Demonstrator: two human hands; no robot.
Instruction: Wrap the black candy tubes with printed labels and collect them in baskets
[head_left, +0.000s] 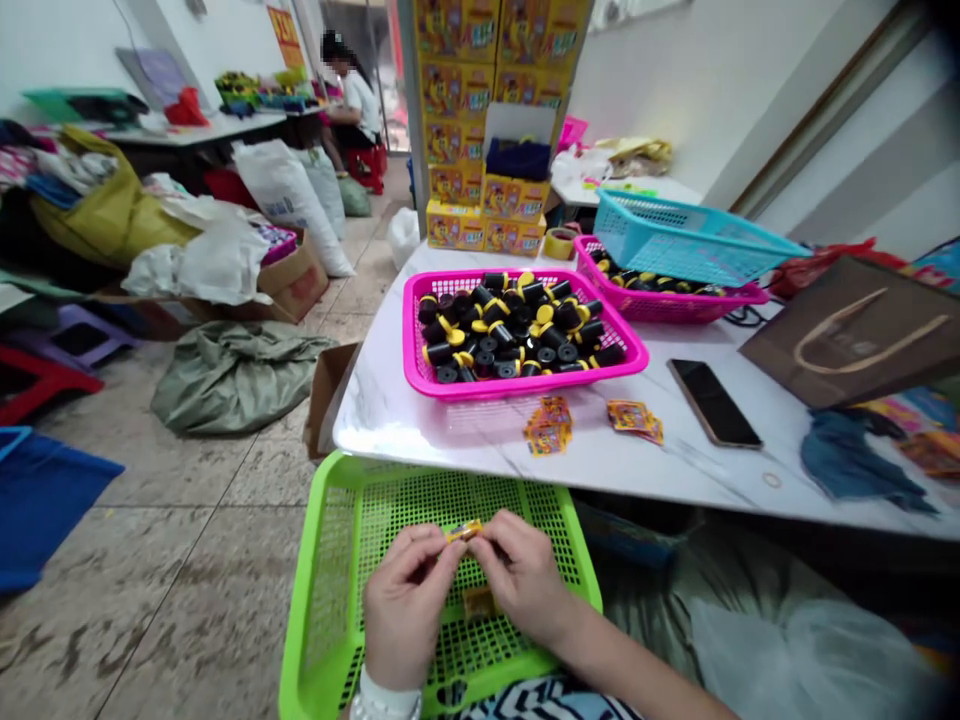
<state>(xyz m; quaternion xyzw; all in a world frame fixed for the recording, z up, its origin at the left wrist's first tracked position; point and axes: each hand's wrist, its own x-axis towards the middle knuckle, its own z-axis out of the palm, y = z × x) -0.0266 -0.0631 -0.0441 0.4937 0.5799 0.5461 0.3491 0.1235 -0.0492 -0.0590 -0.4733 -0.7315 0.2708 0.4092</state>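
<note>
My left hand (407, 600) and my right hand (525, 575) pinch a small yellow printed paper piece (464, 531) between them, fingertips on either side. Both hands hover over a lime-green plastic mesh basket (319, 570) resting on my lap. A small yellowish item (478, 603) lies in that basket beneath my hands. On the white marble-look table (420, 430) ahead, a pink mesh tray (525, 385) holds several black spools with yellow caps (517, 330). Two small piles of printed paper pieces (547, 427) (634, 420) sit between the tray and the table's near edge.
A second pink tray (667, 308) lies under a tilted blue basket (690, 240). A phone (714, 403) and brown paper bag (847, 335) lie on the table. Yellow cartons (480, 110) stand behind. Bags cover the floor at left; a seated person (349, 105) works far back.
</note>
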